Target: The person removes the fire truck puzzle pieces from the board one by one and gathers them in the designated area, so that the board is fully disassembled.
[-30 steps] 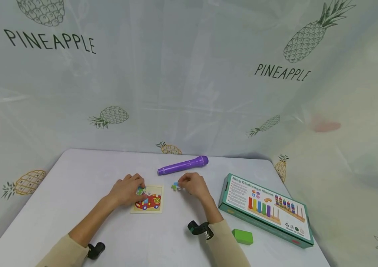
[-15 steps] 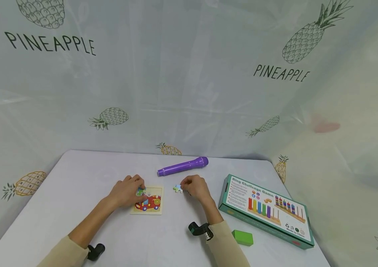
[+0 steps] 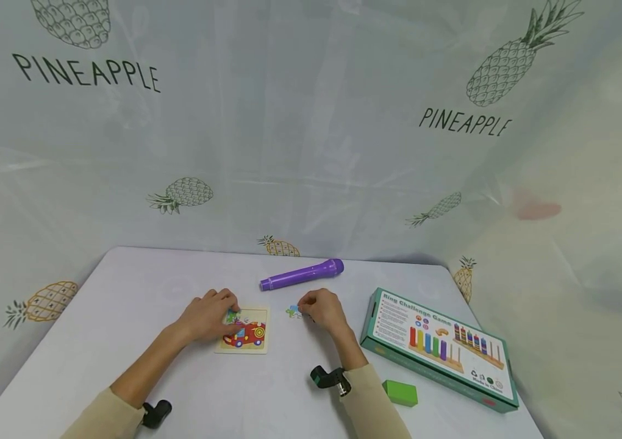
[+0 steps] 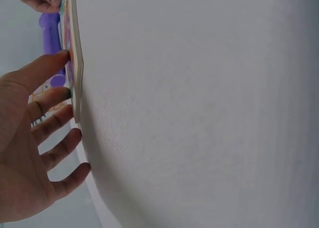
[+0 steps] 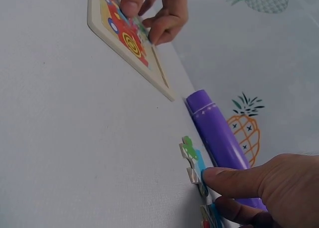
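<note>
My left hand lies over the left side of a small wooden jigsaw board with a red car picture. In the left wrist view its fingers are spread and gently bent, with the thumb and fingertips touching the board. To the right, my right hand pinches a green, white and blue puzzle piece by its blue end, thumb on top. A second piece, red and blue, shows by the fingers in the right wrist view, partly cut off by the frame.
A purple toy microphone lies behind both hands. At the right stand a green-edged Ring Challenge Game box and a bright green block. A pineapple-print curtain hangs behind the white table.
The right hand has shifted slightly right, and the puzzle piece in its fingers has turned a little, showing more of its face. The left hand stays on the board.
</note>
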Motion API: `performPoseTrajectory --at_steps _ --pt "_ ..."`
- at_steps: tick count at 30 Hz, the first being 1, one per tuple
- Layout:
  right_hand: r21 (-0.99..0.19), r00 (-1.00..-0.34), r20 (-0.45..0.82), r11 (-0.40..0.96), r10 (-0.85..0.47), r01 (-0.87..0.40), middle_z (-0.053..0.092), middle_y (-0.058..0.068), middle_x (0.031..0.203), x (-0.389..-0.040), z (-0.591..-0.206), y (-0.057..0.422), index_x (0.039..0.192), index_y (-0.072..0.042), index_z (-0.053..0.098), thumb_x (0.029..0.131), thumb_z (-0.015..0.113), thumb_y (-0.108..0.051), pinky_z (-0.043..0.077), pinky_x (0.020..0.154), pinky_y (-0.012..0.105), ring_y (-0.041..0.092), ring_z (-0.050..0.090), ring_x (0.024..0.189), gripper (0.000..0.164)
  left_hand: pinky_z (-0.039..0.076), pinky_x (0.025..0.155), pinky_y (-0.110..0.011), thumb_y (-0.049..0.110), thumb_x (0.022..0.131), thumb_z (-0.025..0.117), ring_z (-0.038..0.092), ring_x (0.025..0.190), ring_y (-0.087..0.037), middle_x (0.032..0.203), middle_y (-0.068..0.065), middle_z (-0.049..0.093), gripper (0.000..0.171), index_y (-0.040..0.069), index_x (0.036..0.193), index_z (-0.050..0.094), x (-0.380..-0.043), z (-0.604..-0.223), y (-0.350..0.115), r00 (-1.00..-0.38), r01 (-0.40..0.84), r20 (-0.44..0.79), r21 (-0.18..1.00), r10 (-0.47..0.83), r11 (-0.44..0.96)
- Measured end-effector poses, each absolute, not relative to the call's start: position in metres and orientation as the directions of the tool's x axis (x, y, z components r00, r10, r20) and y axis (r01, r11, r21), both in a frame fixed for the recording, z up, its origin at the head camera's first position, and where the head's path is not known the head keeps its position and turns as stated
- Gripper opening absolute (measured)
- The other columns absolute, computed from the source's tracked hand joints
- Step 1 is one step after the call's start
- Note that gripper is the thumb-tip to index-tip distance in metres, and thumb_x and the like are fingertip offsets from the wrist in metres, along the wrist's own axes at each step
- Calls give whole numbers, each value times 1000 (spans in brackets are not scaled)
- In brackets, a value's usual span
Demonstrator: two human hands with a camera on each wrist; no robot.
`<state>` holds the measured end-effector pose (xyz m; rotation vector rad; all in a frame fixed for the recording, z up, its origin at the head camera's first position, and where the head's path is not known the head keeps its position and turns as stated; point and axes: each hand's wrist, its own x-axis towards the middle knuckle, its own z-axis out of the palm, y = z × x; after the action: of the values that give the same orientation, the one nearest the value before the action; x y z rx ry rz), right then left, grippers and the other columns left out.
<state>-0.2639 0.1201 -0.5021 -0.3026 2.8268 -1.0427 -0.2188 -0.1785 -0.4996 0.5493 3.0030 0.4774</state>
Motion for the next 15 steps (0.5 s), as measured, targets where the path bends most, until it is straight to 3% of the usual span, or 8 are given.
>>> performPoseTrajectory --at_steps 15 --pt "-634 -970 1 750 -242 -188 67 -5 79 -264 -505 121 87 -17 78 91 74 -16 46 61 29 12 55 69 5 47 86 -57 44 79 82 53 108 -27 123 -3 60 38 19 104 67 -215 -496 -180 -934 339 3 327 358 882"
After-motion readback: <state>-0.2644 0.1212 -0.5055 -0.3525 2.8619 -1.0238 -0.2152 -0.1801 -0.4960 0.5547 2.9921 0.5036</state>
